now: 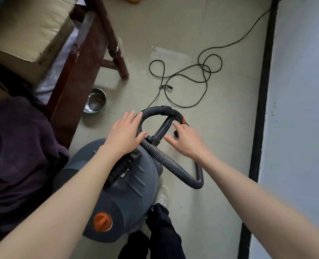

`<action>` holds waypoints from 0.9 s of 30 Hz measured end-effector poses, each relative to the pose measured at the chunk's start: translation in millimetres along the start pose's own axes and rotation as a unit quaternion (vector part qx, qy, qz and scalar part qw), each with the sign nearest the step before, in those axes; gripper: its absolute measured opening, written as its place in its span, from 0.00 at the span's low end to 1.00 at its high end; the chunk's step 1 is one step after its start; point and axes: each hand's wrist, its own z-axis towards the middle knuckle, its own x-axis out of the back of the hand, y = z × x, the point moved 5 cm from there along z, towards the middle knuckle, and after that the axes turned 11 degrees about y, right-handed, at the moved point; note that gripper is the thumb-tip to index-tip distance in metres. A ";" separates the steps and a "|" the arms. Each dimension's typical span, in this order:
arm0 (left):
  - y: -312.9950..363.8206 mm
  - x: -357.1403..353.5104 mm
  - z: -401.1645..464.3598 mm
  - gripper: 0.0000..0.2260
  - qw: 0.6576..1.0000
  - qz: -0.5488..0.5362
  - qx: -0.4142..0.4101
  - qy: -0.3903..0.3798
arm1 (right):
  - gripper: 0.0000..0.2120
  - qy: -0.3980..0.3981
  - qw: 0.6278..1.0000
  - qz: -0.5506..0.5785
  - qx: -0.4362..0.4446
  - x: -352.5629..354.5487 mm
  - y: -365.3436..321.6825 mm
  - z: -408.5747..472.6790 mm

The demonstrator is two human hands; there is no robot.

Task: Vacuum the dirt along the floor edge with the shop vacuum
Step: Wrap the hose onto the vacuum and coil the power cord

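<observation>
Down on the tiled floor, the grey vacuum stands between the person's arms, its ribbed hose looped over and beside the top. Left hand lies flat, fingers straight, touching the hose loop. Right hand hovers just beside the hose, fingers spread wide, holding nothing. A black cord coils beyond; a steel bowl sits by the wooden table.

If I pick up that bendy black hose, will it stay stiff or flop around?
Probably flop: the ribbed hose already lies looped and crossing itself. Its far end would likely dangle and swing. The ribs should make it easy to grip.
</observation>
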 end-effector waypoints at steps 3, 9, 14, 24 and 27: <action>30.9 58.1 -20.5 0.29 0.997 -0.008 -0.036 0.073 | 0.34 0.086 0.995 -0.043 0.025 58.1 6.1 -37.1; 103.4 159.9 -66.2 0.30 0.980 -0.005 -0.111 0.168 | 0.37 0.204 0.976 -0.075 0.002 172.0 21.0 -134.0; 158.9 202.7 -109.2 0.30 0.972 -0.009 -0.145 0.186 | 0.37 0.276 0.958 -0.075 -0.004 251.4 40.2 -209.2; 294.7 200.8 -63.1 0.33 0.972 -0.025 -0.128 0.197 | 0.37 0.319 0.943 -0.091 -0.022 353.5 175.3 -203.2; 359.3 174.0 -40.7 0.31 0.981 -0.038 -0.118 0.147 | 0.37 0.290 0.950 -0.116 -0.026 375.3 228.6 -192.9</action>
